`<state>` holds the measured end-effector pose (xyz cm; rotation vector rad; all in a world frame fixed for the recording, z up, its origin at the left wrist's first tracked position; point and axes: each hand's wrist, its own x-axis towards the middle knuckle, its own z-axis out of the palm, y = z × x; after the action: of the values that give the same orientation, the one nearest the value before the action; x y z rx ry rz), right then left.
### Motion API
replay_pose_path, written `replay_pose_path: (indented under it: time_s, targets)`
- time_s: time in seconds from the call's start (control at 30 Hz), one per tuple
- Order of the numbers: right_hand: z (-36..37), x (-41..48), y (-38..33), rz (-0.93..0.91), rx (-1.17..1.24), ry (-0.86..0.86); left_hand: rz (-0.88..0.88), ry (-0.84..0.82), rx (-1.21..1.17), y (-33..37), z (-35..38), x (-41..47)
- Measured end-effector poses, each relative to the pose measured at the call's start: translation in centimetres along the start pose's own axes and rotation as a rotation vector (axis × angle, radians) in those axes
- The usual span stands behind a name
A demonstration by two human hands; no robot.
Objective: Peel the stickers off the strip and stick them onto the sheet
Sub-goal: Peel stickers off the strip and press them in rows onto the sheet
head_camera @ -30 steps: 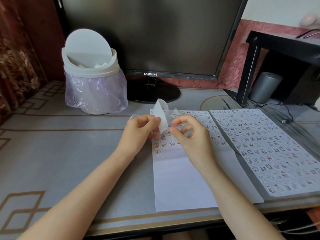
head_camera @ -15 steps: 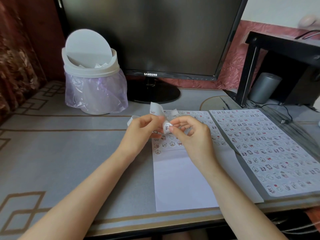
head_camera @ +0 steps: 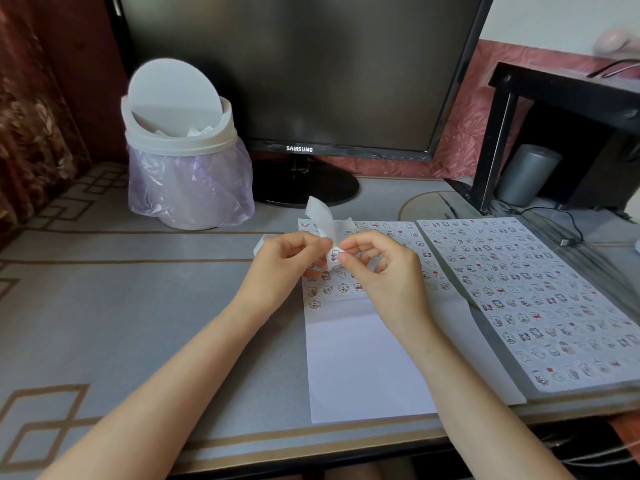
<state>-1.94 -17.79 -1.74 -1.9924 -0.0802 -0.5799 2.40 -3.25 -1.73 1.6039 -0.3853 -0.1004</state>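
We see the two hands close together above the upper part of the white paper sheet (head_camera: 360,358), which lies flat on the grey bench (head_camera: 138,306). The left hand (head_camera: 284,268) pinches the curled white backing strip (head_camera: 322,216), whose loose end stands up above the fingers. The right hand (head_camera: 384,271) pinches a small cartoon sticker (head_camera: 335,252) on the strip. A white swing-lid bin (head_camera: 183,161) stands behind, to the left.

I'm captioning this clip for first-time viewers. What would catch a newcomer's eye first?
At centre, the left hand and right hand both pinch a curled white strip above a sheet whose far rows already carry stickers. To its right lies a page packed with tiny cartoon stickers; behind stand a dark monitor and a white swing-lid bin with a purple liner.
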Motion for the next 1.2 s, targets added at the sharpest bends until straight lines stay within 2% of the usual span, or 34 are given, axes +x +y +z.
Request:
replay_pose_path:
  time_s: [0.43,0.6,1.0,1.07,1.2]
  targets:
    - [0.0,0.1,0.0,0.042,-0.048,-0.026,-0.015,0.005,0.063,0.0,0.1,-0.1]
    - [-0.1,-0.1,0.2,-0.014,-0.151,-0.042,-0.028,0.019,0.061,0.0,0.1,-0.1]
    - [-0.4,-0.4,-0.5,-0.13,-0.148,-0.084,-0.041,0.068,0.045,-0.3,-0.1,0.1]
    - [-0.6,-0.5,-0.9,-0.081,-0.063,-0.102,-0.058,0.077,0.041,-0.3,-0.1,0.2]
    - [-0.8,-0.4,-0.9,0.129,0.101,-0.191,-0.092,0.083,0.035,-0.7,-0.1,0.3]
